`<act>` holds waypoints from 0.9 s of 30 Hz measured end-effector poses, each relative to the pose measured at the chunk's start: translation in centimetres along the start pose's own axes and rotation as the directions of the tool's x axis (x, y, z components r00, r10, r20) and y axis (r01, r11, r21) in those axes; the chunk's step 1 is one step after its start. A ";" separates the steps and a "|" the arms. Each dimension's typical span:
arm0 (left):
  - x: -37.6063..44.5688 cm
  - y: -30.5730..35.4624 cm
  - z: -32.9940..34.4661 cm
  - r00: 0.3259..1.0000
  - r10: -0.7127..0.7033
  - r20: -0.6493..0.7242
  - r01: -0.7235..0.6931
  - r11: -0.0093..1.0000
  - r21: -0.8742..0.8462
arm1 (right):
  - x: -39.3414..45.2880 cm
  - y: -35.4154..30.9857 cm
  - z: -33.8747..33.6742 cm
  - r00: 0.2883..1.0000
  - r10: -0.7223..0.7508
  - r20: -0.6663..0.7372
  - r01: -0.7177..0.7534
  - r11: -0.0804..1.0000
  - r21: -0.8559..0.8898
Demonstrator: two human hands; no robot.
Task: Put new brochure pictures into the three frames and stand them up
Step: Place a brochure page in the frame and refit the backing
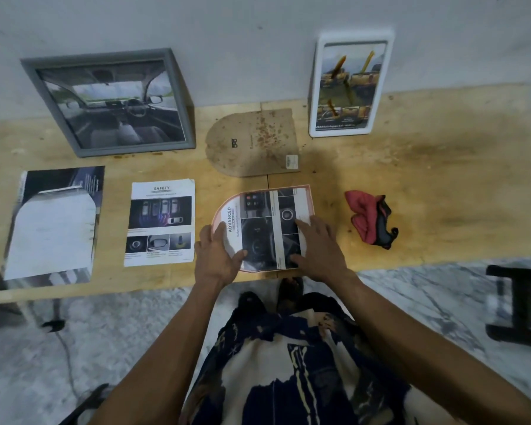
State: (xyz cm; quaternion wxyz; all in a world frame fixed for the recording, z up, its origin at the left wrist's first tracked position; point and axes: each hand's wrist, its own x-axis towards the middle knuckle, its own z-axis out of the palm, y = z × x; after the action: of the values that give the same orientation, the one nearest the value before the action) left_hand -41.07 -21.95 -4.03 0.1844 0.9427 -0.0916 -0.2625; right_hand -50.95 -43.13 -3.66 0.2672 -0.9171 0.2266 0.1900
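Both hands were laid on the arch-shaped frame (262,228), which was lying flat near the front edge of the table (426,185) with an "ADVANCED" brochure picture (269,231) set into it. The left hand (218,256) was curled loosely around the rounded end, thumb over the picture and fingers tucked at the rim, so a light grip could be assumed. The right hand (318,246) was spread flat, fingers pressed on the picture near the straight end, nothing clasped. The frame's long axis ran left to right, arch toward the left hand, so the backing would probably have to be matched that way. That backing board (253,142) was lying just beyond the frame, bare and apart from it, rounded end also leftward, roughly equally reachable by either hand. Further back, the grey frame (111,102) and the white frame (350,84) were already propped against the wall, pictures in, so only this one looked unfinished.
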 end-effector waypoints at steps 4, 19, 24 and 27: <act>0.2 -0.3 -0.8 0.997 0.051 -0.049 -0.055 0.995 -0.080 | 0.0 -1.0 -0.4 0.993 0.021 -0.115 -0.014 0.998 0.058; 10.1 2.5 -6.7 0.985 -0.143 -0.101 0.110 0.956 -0.273 | 9.8 -4.9 -5.0 0.959 0.189 -0.210 -0.139 0.963 0.231; 14.7 4.5 -8.7 0.975 -0.198 -0.096 0.155 0.928 -0.338 | 15.5 -5.3 -7.5 0.957 0.243 -0.156 -0.193 0.941 0.279; 17.6 5.2 -9.1 0.964 -0.253 -0.084 0.206 0.908 -0.365 | 18.1 -5.3 -8.5 0.959 0.246 -0.140 -0.188 0.923 0.335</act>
State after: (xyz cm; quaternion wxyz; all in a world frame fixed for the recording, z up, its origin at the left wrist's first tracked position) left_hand -21.74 -28.72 -2.85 0.3241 0.9134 0.0809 -0.2328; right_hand -31.35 -49.76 -3.33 0.3673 -0.8445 0.3777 0.0963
